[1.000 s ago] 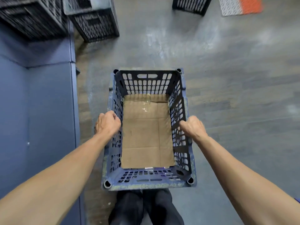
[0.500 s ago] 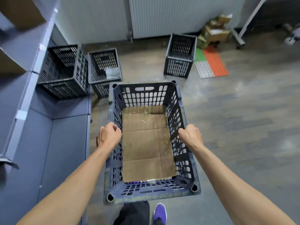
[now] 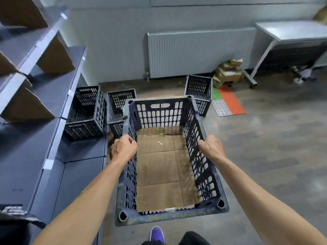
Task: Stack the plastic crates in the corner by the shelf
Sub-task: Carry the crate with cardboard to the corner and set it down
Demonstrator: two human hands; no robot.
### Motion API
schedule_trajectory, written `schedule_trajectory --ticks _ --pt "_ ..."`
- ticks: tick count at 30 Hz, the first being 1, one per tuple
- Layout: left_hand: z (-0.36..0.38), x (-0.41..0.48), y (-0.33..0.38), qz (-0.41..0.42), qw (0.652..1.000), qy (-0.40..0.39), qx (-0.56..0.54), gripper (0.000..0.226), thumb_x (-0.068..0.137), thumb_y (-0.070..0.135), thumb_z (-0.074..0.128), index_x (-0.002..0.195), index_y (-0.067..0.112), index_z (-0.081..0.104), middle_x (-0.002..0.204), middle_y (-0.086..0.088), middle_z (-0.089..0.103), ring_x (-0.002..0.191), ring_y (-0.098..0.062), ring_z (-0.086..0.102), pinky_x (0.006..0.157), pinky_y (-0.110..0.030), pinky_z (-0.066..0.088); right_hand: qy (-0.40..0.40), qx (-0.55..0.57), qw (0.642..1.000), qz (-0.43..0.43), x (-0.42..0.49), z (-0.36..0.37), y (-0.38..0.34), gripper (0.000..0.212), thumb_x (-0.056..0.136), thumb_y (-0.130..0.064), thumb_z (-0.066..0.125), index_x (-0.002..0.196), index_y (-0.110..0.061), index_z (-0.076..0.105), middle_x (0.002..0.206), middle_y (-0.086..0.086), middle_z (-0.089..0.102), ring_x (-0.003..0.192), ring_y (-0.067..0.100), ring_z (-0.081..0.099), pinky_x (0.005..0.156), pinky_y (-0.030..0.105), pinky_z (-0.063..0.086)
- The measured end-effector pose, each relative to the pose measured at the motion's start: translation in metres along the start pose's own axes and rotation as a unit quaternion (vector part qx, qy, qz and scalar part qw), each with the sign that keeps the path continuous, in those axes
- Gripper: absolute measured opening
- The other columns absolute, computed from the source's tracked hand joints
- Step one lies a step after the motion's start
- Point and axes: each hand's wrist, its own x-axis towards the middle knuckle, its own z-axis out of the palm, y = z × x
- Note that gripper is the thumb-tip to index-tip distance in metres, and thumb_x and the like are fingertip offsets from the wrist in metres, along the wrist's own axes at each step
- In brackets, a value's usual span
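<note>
I carry the crate (image 3: pixel 169 174), left hand (image 3: pixel 123 149) and right hand (image 3: pixel 211 149) clamped on its side rims. Next: lower it squarely onto the corner crate (image 3: pixel 85 112).

matt perforated plastic crate (image 3: pixel 160 110) lined with creased brown cardboard (image 3: pixel 164 172); wood-look floor (image 3: pixel 265 147).

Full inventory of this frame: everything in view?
held crate: 1, dark blue, centre
liner: 1, brown cardboard, inside held crate
other crates: 3, black, two by shelf, one by mat
shelf: 1, grey-blue, left
shelf boxes: several, brown, on shelf
radiator: 1, white, back wall
mat: 1, green-white-orange, floor right
floor boxes: pile, brown, beside radiator
table: 1, grey, far right
shoe: 1, purple, bottom
left hand: 1, grips crate's left rim
right hand: 1, grips right rim
</note>
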Motion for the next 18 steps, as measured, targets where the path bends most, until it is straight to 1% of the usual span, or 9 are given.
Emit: schedule_trajectory --ticks 2,6,11,15,18 --pt "-0.008 0.011 0.003 0.014 1.0 0.006 0.015 0.014 0.09 0.029 0.048 0.079 0.025 0.055 0.089 -0.007 0.064 0.08 -0.027 0.059 0.064 -0.029 0.04 0.005 -0.002 1.0 -0.007 0.008 -0.002 -0.009 0.019 0.081 -0.02 0.049 0.064 -0.011 0.046 0.071 0.011 0.06 0.063 0.027 0.055 0.053 0.031 0.039" --pt "-0.018 0.031 0.012 0.043 0.997 0.048 0.053 0.015 0.091 0.025 0.048 0.079 0.02 0.056 0.085 -0.008 0.063 0.077 -0.026 0.055 0.065 -0.03 0.038 0.013 0.007 1.0 -0.025 0.033 -0.001 -0.025 0.018 0.083 -0.018 0.048 0.066 -0.013 0.043 0.064 0.005 0.051 0.055 0.02 0.046 0.048 0.028 0.033" --pt "-0.016 0.064 0.039 0.046 0.994 0.071 0.072 0.015 0.09 0.022 0.049 0.082 0.013 0.059 0.084 -0.011 0.066 0.08 -0.03 0.057 0.071 -0.032 0.042 0.019 -0.011 0.998 -0.059 0.075 -0.01 -0.041 0.02 0.083 -0.018 0.049 0.066 -0.011 0.041 0.066 0.005 0.049 0.057 0.021 0.044 0.048 0.029 0.03" --pt "-0.006 0.094 0.07 0.026 0.994 0.073 0.078 0.015 0.089 0.024 0.048 0.082 0.015 0.057 0.085 -0.011 0.065 0.08 -0.029 0.057 0.07 -0.032 0.042 -0.009 -0.021 0.996 -0.082 0.124 -0.022 -0.052 0.017 0.081 -0.019 0.048 0.068 -0.009 0.043 0.071 0.009 0.053 0.064 0.026 0.049 0.054 0.033 0.036" --pt "0.0 0.114 0.095 0.009 0.994 0.07 0.077 0.015 0.09 0.024 0.048 0.083 0.015 0.057 0.086 -0.011 0.064 0.081 -0.03 0.057 0.071 -0.032 0.042 -0.03 -0.017 0.994 -0.099 0.162 -0.032 -0.059 0.015 0.081 -0.019 0.046 0.069 -0.011 0.042 0.072 0.008 0.052 0.065 0.024 0.047 0.058 0.036 0.041"
